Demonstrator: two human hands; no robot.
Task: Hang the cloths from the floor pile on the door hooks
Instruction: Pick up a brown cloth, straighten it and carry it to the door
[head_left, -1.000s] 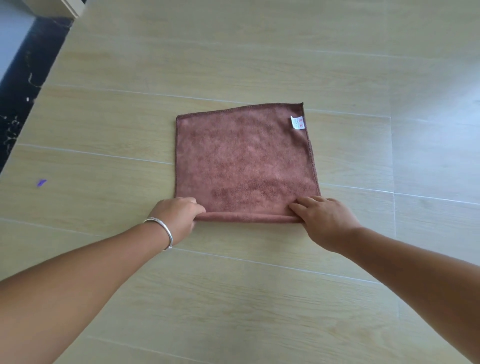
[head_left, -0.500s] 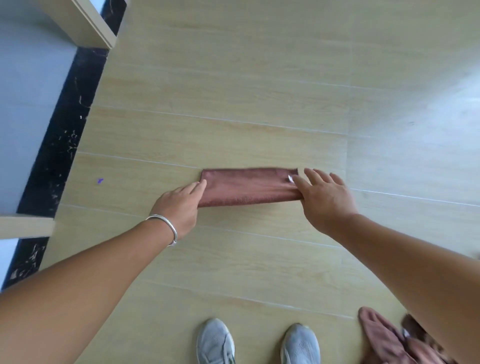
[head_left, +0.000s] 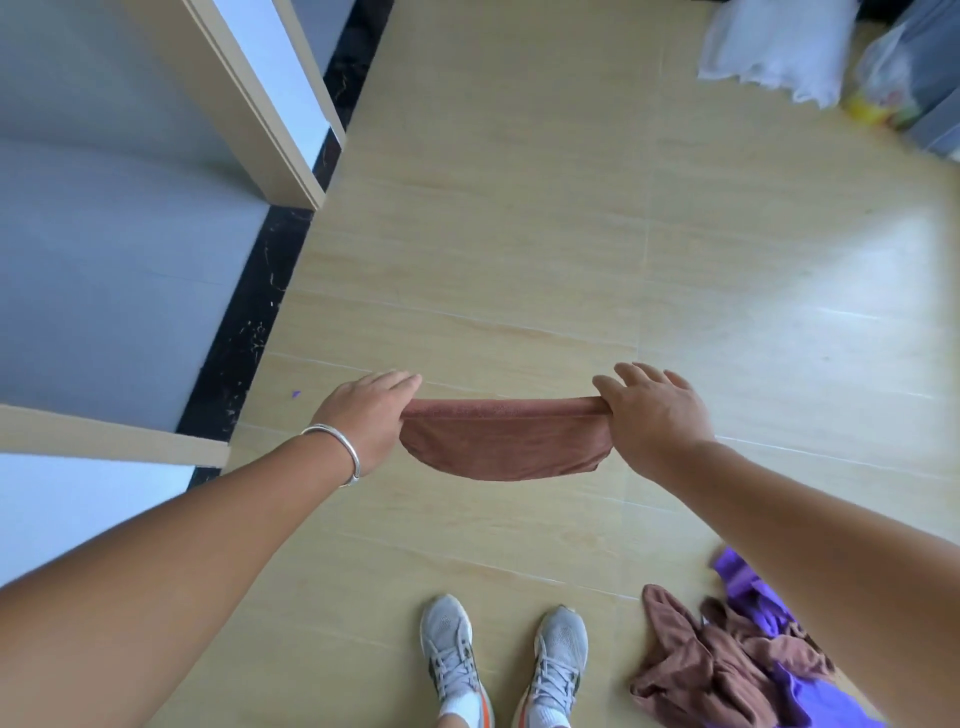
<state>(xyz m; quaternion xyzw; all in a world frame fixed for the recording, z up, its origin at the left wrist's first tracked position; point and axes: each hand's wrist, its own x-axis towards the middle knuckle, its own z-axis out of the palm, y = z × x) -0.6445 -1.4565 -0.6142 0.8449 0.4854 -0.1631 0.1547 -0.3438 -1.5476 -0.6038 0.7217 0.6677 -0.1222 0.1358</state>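
Head view: the floor (head_left: 519, 234) is pale wood-look tile with thin light joints, glare on its right side. A black speckled strip (head_left: 249, 322) borders it on the left, beside grey-white panels with tan edging (head_left: 270, 104). In the far right corner sit a white bag (head_left: 774, 47) and clear plastic items, too blurred to identify. A small purple scrap (head_left: 296, 394) lies near the black strip. The person stands in grey trainers (head_left: 504, 660), toes forward. To their right on the floor lies the pile of brown and purple cloths (head_left: 727, 670), crumpled together. The folded brown cloth (head_left: 504, 441) is held clear of the floor, stretched between both hands, its lower edge sagging in a curve. The left hand (head_left: 366, 415), with a silver bangle (head_left: 337, 449) on the wrist, pinches one end; the right hand (head_left: 652, 410) pinches the other; on each, the thumb is hidden beneath and the remaining fingers extend loosely. Half a second ago the cloth lay folded on the floor under both hands; it is now lifted, and the camera sits higher, showing more of the room.
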